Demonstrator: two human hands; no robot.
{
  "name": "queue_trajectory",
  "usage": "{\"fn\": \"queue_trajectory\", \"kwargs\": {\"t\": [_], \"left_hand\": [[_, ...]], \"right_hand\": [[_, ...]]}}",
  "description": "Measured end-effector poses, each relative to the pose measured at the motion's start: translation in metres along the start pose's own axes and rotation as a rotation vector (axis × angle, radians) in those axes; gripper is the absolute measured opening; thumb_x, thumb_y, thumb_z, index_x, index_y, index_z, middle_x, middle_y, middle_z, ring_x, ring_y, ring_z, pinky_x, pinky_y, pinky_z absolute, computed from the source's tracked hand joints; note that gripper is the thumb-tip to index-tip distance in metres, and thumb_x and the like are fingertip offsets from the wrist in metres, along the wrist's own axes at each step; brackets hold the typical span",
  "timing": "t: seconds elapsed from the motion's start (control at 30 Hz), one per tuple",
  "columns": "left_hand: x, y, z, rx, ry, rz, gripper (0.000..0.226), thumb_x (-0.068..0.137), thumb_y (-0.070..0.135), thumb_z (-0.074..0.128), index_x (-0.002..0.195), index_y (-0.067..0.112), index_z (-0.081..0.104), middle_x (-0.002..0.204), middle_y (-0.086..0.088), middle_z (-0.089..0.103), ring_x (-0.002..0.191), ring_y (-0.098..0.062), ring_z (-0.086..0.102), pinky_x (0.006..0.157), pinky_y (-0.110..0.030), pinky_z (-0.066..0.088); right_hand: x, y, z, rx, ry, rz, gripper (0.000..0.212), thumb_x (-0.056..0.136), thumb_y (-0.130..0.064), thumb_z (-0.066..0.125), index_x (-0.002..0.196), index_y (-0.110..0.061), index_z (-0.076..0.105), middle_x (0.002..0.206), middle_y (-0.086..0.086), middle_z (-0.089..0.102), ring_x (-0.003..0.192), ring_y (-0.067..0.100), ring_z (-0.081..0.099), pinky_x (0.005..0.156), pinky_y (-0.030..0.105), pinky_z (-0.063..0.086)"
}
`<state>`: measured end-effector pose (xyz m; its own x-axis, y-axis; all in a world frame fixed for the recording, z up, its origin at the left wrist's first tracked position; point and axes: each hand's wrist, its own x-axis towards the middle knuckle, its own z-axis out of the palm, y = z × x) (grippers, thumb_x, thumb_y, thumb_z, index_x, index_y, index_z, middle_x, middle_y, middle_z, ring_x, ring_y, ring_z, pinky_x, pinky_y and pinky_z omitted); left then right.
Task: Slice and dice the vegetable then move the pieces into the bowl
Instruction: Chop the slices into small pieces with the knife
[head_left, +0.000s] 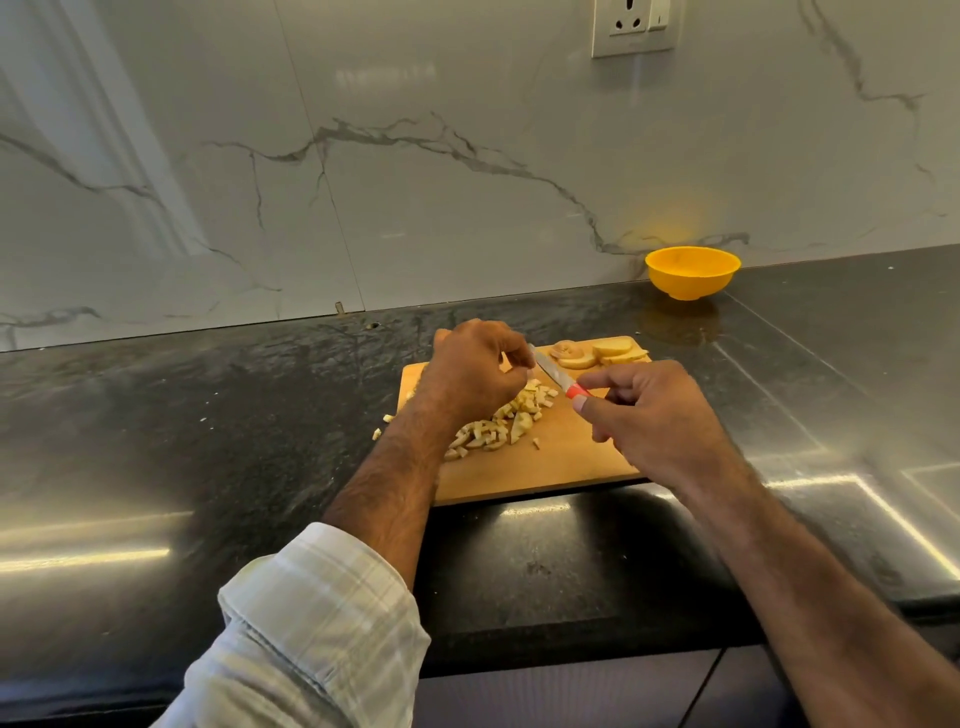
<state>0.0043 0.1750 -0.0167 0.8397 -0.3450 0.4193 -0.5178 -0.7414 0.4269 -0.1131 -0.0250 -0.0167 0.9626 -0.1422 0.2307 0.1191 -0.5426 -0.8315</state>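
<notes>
At the left of the wooden board (561, 462), in the middle of the frame, your left hand (475, 371) hovers above the heap with its fingers curled in toward the thumb at the knife's blade; whether they pinch a scrap or wipe the steel, I cannot tell. Below it lies the pile of diced pieces (501, 423), with a few strays on the dark counter (208, 415) just left of the board. The knife (556, 375) runs diagonally, tip to the upper left, red handle to the lower right, pinched by your right hand (649, 415). Uncut slices (602, 353) wait at the board's far edge. The yellow bowl (692, 271), upper right, appears empty, so I judge the dicing partly done and the transfer not begun.
</notes>
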Motion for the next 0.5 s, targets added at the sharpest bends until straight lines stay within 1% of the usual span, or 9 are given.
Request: {"fn": "queue_trajectory", "kwargs": {"t": [0.03, 0.07, 0.1, 0.17, 0.23, 0.3, 0.37, 0.43, 0.5], "left_hand": [[0.0, -0.001, -0.002, 0.035, 0.013, -0.013, 0.002, 0.091, 0.034, 0.075, 0.09, 0.035, 0.077, 0.089, 0.023, 0.067, 0.091, -0.002, 0.06, 0.106, -0.056, 0.042], [0.001, -0.003, -0.003, 0.055, 0.026, -0.026, 0.003, 0.091, 0.033, 0.074, 0.089, 0.034, 0.077, 0.087, 0.023, 0.066, 0.091, -0.001, 0.059, 0.107, -0.055, 0.04], [0.001, -0.005, -0.004, 0.071, 0.036, -0.038, 0.004, 0.091, 0.032, 0.073, 0.089, 0.033, 0.077, 0.086, 0.023, 0.065, 0.09, -0.001, 0.059, 0.108, -0.054, 0.039], [0.001, -0.006, -0.006, 0.087, 0.052, -0.047, 0.005, 0.091, 0.031, 0.073, 0.09, 0.032, 0.077, 0.084, 0.023, 0.064, 0.09, -0.002, 0.06, 0.107, -0.053, 0.04], [0.001, -0.005, -0.007, 0.083, 0.053, -0.058, 0.005, 0.091, 0.032, 0.072, 0.091, 0.032, 0.077, 0.085, 0.023, 0.066, 0.092, -0.003, 0.062, 0.106, -0.052, 0.04], [0.001, -0.005, -0.005, 0.069, 0.054, -0.071, 0.006, 0.092, 0.035, 0.072, 0.091, 0.034, 0.077, 0.087, 0.022, 0.069, 0.091, -0.003, 0.062, 0.106, -0.051, 0.039], [0.001, -0.005, -0.004, 0.04, 0.072, -0.073, 0.008, 0.092, 0.039, 0.071, 0.09, 0.034, 0.077, 0.085, 0.022, 0.07, 0.09, -0.001, 0.062, 0.103, -0.053, 0.043], [0.001, -0.004, -0.005, 0.033, 0.094, -0.083, 0.011, 0.093, 0.043, 0.072, 0.092, 0.034, 0.078, 0.086, 0.022, 0.07, 0.09, 0.0, 0.062, 0.102, -0.052, 0.043], [0.001, -0.005, -0.003, 0.034, 0.107, -0.089, 0.016, 0.094, 0.047, 0.071, 0.096, 0.033, 0.078, 0.089, 0.022, 0.07, 0.091, 0.001, 0.062, 0.103, -0.052, 0.041]], "right_hand": [[0.0, 0.0, -0.001, 0.029, 0.0, 0.007, 0.025, 0.096, -0.037, 0.075, 0.119, -0.028, 0.078, 0.071, -0.004, 0.074, 0.058, 0.001, 0.066, 0.056, 0.02, 0.046], [0.001, 0.001, -0.002, 0.032, 0.007, 0.016, 0.025, 0.096, -0.037, 0.075, 0.118, -0.027, 0.078, 0.07, -0.004, 0.074, 0.057, 0.001, 0.065, 0.055, 0.02, 0.046], [0.001, 0.003, -0.003, -0.005, 0.018, 0.026, 0.025, 0.096, -0.038, 0.075, 0.118, -0.028, 0.078, 0.072, -0.004, 0.074, 0.06, 0.002, 0.066, 0.056, 0.021, 0.047], [-0.001, 0.008, -0.004, -0.204, 0.038, 0.044, 0.027, 0.096, -0.042, 0.073, 0.121, -0.031, 0.076, 0.085, -0.008, 0.073, 0.074, 0.006, 0.068, 0.063, 0.027, 0.055], [-0.004, 0.01, -0.003, -0.425, 0.012, 0.061, 0.029, 0.095, -0.045, 0.07, 0.122, -0.036, 0.073, 0.1, -0.009, 0.07, 0.086, 0.009, 0.065, 0.07, 0.031, 0.056], [-0.006, 0.008, 0.001, -0.454, -0.065, 0.065, 0.028, 0.095, -0.046, 0.069, 0.122, -0.038, 0.072, 0.104, -0.01, 0.068, 0.091, 0.01, 0.062, 0.073, 0.031, 0.055], [-0.002, 0.0, 0.001, -0.403, -0.119, 0.033, 0.026, 0.095, -0.043, 0.071, 0.121, -0.036, 0.074, 0.097, -0.011, 0.069, 0.088, 0.008, 0.064, 0.072, 0.03, 0.055], [0.016, -0.007, -0.006, -0.385, -0.091, -0.044, 0.022, 0.094, -0.037, 0.074, 0.115, -0.031, 0.077, 0.086, -0.01, 0.071, 0.08, 0.009, 0.066, 0.067, 0.029, 0.054], [0.044, -0.013, -0.021, -0.388, -0.063, -0.088, 0.013, 0.091, -0.028, 0.077, 0.104, -0.026, 0.08, 0.082, -0.006, 0.073, 0.074, 0.011, 0.067, 0.064, 0.028, 0.052]]}}
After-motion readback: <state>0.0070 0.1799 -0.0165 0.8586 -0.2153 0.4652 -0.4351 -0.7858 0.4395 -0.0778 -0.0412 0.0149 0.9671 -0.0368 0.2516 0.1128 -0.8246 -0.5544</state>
